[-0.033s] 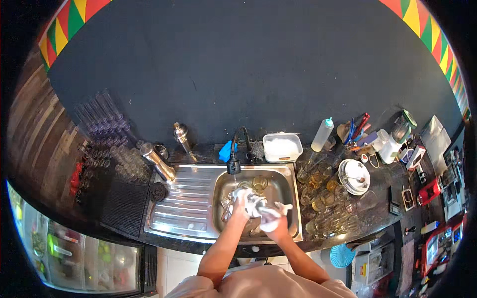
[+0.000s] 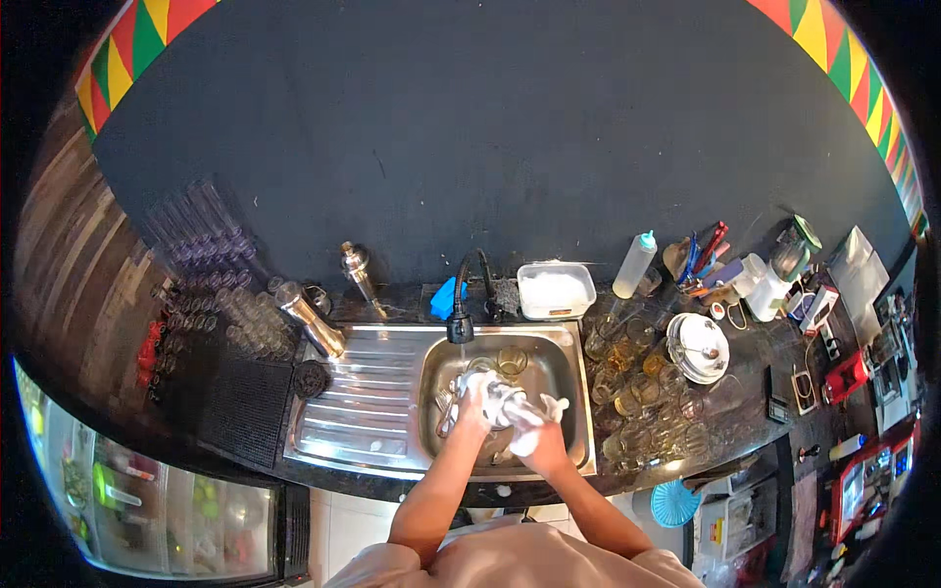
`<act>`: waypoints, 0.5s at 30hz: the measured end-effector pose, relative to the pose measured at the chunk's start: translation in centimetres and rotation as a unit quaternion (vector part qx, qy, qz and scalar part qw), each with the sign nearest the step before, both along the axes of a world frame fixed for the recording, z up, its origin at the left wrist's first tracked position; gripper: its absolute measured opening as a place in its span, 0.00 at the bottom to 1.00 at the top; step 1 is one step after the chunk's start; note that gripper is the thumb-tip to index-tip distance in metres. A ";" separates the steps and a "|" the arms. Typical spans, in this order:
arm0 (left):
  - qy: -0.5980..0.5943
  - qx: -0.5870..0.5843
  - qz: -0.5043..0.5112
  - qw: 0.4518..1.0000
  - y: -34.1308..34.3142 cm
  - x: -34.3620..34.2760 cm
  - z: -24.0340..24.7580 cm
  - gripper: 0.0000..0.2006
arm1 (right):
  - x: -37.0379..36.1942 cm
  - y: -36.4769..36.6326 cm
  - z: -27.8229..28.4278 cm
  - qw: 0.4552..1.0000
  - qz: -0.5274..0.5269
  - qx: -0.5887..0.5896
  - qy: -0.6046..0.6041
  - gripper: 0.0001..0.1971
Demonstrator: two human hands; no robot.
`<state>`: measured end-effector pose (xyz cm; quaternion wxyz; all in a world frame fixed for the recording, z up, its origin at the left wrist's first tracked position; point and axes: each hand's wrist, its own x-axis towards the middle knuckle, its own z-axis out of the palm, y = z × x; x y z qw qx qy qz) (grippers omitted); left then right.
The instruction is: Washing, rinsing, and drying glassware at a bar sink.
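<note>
Both my hands work together over the steel sink (image 2: 582,412), below the black faucet (image 2: 460,328). White foam coats the fingers of my left hand (image 2: 474,406), which closes round a soapy item (image 2: 505,400) that looks like a drinking glass. My right hand (image 2: 539,441) is curled against the other end of it, foamy and smeared by motion. Whether it also holds a sponge is hidden. A clear glass (image 2: 512,361) sits in the basin behind my hands. Cutlery (image 2: 444,400) lies at the basin's left side.
Several used glasses (image 2: 637,402) crowd the counter right of the sink, beside a round white lidded pot (image 2: 699,349). A white tub (image 2: 557,291) and blue cloth (image 2: 446,299) stand behind. Left are the ribbed drainboard (image 2: 363,392), a metal shaker (image 2: 312,321) and stacked glasses (image 2: 257,323).
My right hand has shifted slightly left and turned against the soapy item. My left hand stays nearly in place.
</note>
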<state>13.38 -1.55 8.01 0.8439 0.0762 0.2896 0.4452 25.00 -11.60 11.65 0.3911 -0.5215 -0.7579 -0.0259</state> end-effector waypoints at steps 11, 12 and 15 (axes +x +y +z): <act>-0.016 0.024 0.096 0.995 -0.2 -1.0 -1.8 0.05 | -2.9 3.8 -4.9 0.931 0.086 -0.248 0.253 0.18; -0.017 0.022 0.089 0.996 -0.6 -0.8 -0.4 0.05 | -3.1 3.9 -5.2 0.917 0.145 -0.183 0.324 0.16; 0.109 0.205 0.064 0.971 0.9 -5.8 -6.2 0.07 | -6.6 5.0 -4.2 0.662 0.154 -0.371 0.632 0.15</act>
